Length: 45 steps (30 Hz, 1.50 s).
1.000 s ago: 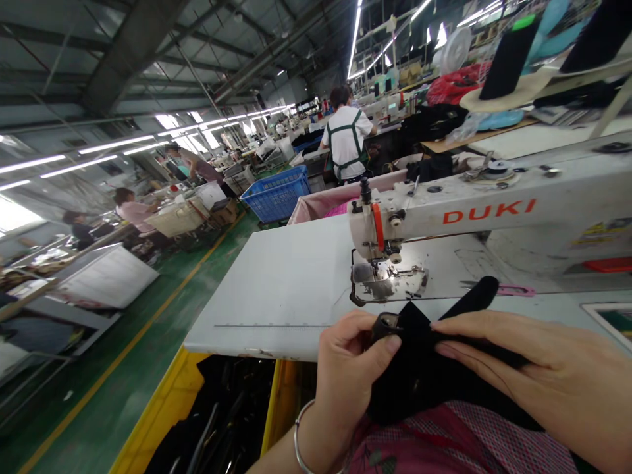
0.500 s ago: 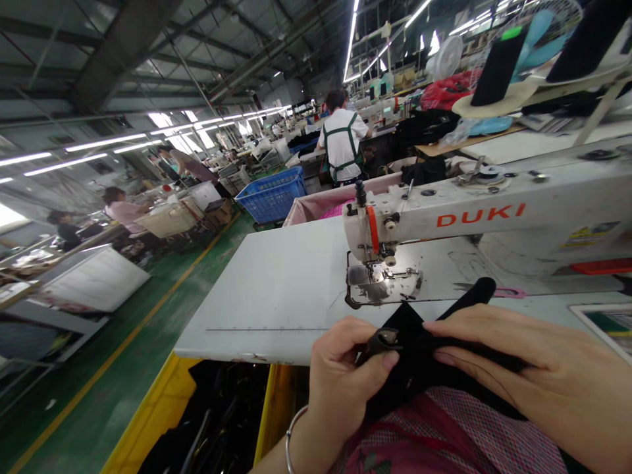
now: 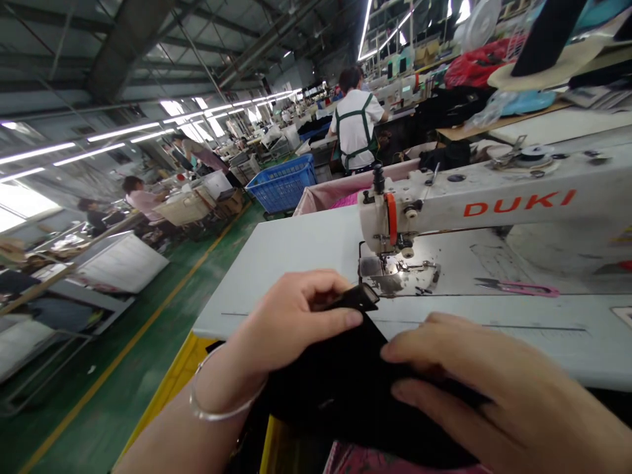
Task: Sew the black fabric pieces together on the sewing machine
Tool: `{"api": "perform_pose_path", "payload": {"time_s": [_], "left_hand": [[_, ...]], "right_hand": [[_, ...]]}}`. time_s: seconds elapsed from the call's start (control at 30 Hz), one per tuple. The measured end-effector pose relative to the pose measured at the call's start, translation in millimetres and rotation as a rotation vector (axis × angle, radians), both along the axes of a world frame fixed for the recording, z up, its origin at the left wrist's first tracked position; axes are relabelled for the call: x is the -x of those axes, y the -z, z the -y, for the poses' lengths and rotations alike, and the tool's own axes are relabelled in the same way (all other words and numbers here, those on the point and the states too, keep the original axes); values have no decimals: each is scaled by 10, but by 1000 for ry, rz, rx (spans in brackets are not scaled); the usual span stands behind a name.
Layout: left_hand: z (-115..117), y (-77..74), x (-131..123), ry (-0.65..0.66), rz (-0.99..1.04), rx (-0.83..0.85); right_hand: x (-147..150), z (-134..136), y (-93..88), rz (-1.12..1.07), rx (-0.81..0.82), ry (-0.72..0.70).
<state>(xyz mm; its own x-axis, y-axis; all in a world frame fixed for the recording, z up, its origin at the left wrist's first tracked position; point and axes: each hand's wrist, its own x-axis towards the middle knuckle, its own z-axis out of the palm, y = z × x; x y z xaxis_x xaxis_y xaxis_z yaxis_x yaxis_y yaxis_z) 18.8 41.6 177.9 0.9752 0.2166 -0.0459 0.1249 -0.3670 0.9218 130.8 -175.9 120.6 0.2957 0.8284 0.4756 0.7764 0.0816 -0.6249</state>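
Observation:
A piece of black fabric [image 3: 340, 388] hangs in front of the sewing table, held between both hands. My left hand [image 3: 291, 322] is closed on its upper left edge, thumb on top. A stiff, shiny dark end piece [image 3: 365, 297] sticks out past that thumb; its kind is unclear. My right hand [image 3: 484, 382], a little blurred, pinches the right side of the fabric between thumb and fingers. Just beyond the hands stands a white sewing machine [image 3: 523, 204], with nothing under its needle. Pink-handled thread snips [image 3: 523, 288] lie on the machine bed to the right.
The pale tabletop [image 3: 306, 240] reaches left of the machine. Below its left edge is a yellow bin [image 3: 172, 388]. Behind stand a pink-lined container [image 3: 316, 197] and a blue basket [image 3: 284, 184]. A person [image 3: 358, 125] in a white shirt works farther back.
Both hands have drawn the fabric out wider, the left moving left and up. The right hand has shifted lower, uncovering the snips. The whole view has swung slightly.

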Motion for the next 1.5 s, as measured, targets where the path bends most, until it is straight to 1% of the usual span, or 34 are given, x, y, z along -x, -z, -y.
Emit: {"api": "perform_pose_path", "payload": {"time_s": [0.03, 0.07, 0.1, 0.13, 0.2, 0.27, 0.3, 0.33, 0.4, 0.5, 0.57, 0.6, 0.67, 0.77, 0.83, 0.9, 0.97, 1.1, 1.3, 1.4, 1.5], "left_hand": [[-117, 37, -68, 67, -88, -39], [-229, 129, -154, 132, -175, -91], [-334, 266, -255, 166, -229, -177], [-430, 435, -368, 175, -265, -293], [-593, 806, -620, 157, -295, -378], [-717, 1127, -895, 131, -306, -440], [-767, 1249, -1038, 114, -305, -473], [-809, 1341, -1182, 93, -299, -510], [-871, 1450, -1461, 36, -268, -586], [-882, 1520, -1779, -79, -166, -707], [-818, 1571, -1866, -123, -89, -773], [-766, 1605, -1865, -123, -58, -795], [-642, 1686, -1778, -83, -9, -825], [-480, 1792, -1522, 10, 54, -852], [-436, 1828, -1360, 68, 92, -861], [-457, 1835, -1269, 116, 119, -862], [-526, 1827, -1259, 163, 143, -862], [-663, 1826, -1337, 242, 217, -871], [-650, 1873, -1290, 251, 273, -808], [-664, 1854, -1271, 258, 263, -770], [-719, 1819, -1285, 302, 257, -771]], "right_hand": [[-4, -73, 91, -86, 30, -73], [-26, -149, 225, -151, 65, -132], [-64, -227, 393, -179, 93, -164], [-114, -308, 583, -155, 113, -179], [-240, -471, 965, 70, 106, -130], [-386, -631, 1254, 198, 94, -83], [-468, -710, 1344, 246, 92, -59], [-557, -786, 1398, 280, 93, -37], [-751, -925, 1420, 360, 97, 9], [-1041, -1055, 1385, 455, 104, 41], [-1185, -1057, 1401, 500, 108, 37], [-1235, -1030, 1429, 517, 108, 33], [-1289, -935, 1511, 544, 99, 29], [-1297, -777, 1647, 566, 74, 32], [-1287, -717, 1706, 570, 64, 38], [-1279, -707, 1729, 576, 62, 45], [-1273, -729, 1724, 584, 63, 55], [-1247, -779, 1685, 597, 68, 78], [-1173, -775, 1654, 600, 77, 77], [-1139, -789, 1642, 601, 87, 70], [-1118, -804, 1628, 596, 97, 57]]}}
